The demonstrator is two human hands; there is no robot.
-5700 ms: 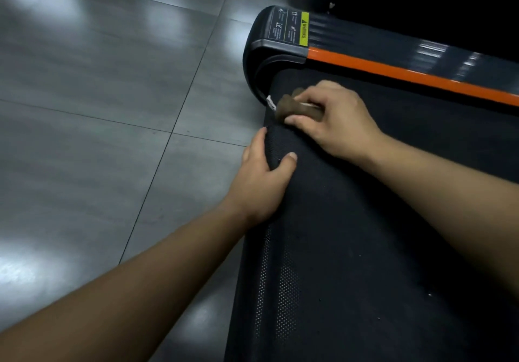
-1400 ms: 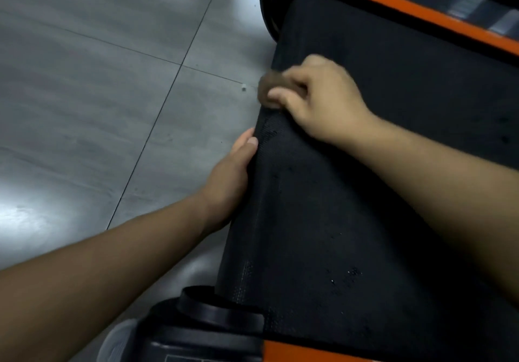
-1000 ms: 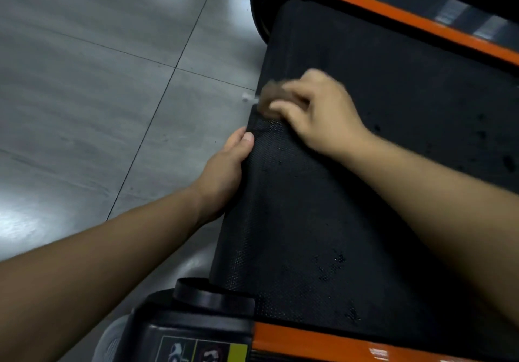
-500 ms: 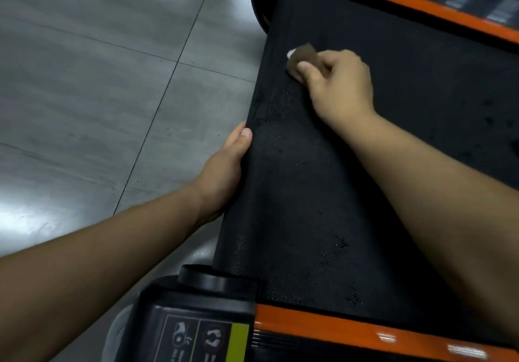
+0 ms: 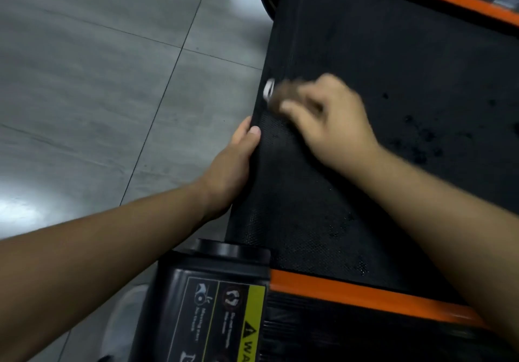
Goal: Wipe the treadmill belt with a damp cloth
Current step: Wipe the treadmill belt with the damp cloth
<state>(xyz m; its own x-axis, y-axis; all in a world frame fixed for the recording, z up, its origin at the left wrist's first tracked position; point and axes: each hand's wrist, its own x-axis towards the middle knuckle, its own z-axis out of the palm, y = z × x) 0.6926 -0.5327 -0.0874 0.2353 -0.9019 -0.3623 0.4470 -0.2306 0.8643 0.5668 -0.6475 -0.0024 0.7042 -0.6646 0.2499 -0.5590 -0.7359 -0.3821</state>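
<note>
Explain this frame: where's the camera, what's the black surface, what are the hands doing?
There is no robot here. A person wears one wide-angle camera on the head, looking down at both bare hands. The black surface is a treadmill's belt. An orange rail runs along its near side, next to a black end cap with a warning label. Grey floor lies to the left. The left hand grips the belt's edge, thumb on top. The right hand holds a small brown cloth against the belt near that edge. It is blurred, so probably mid-wipe. Dark specks dot the belt further right.
</note>
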